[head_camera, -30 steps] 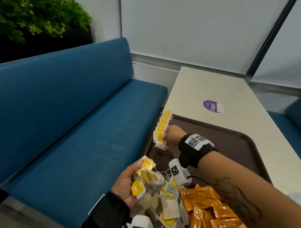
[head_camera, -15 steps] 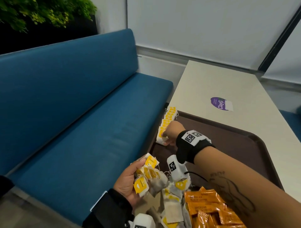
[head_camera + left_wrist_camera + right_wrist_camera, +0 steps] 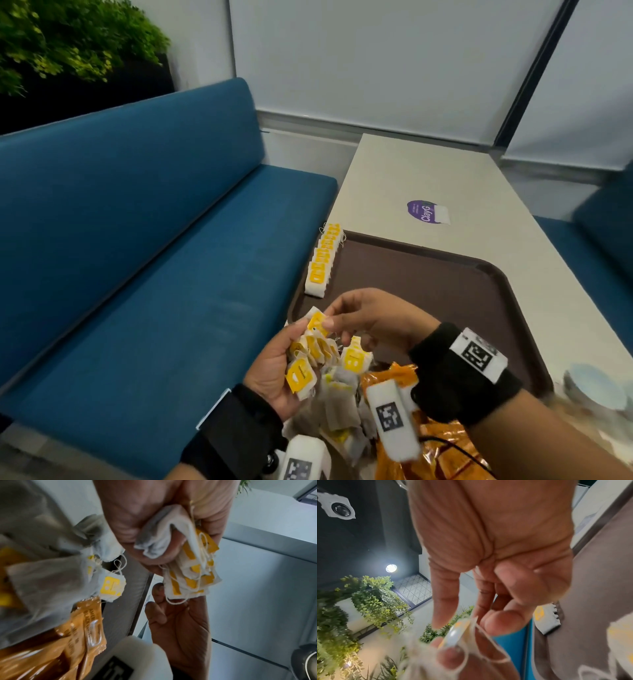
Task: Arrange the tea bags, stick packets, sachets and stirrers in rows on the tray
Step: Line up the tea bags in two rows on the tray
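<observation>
My left hand [image 3: 284, 370] grips a bunch of tea bags [image 3: 310, 359] with yellow tags [image 3: 190, 574] just off the near left corner of the brown tray [image 3: 445, 287]. My right hand [image 3: 346, 318] has its thumb and forefinger pinching the top tea bag [image 3: 318, 322] of that bunch [image 3: 462, 630]. A row of tea bags [image 3: 323, 260] stands along the tray's left edge. Loose tea bags [image 3: 342, 407] and orange coffee sachets [image 3: 435, 448] are piled at the near end. No stick packets or stirrers show.
The tray lies on a pale table [image 3: 445, 171] bearing a purple sticker [image 3: 426, 211]. A blue bench seat [image 3: 154, 274] runs along the left. A second blue seat [image 3: 603, 240] is at the right. A greyish round object [image 3: 596, 387], blurred, sits right of the tray.
My right hand left the end of the tea bag row and came back toward me to the bunch in my left hand, where it now pinches the top bag.
</observation>
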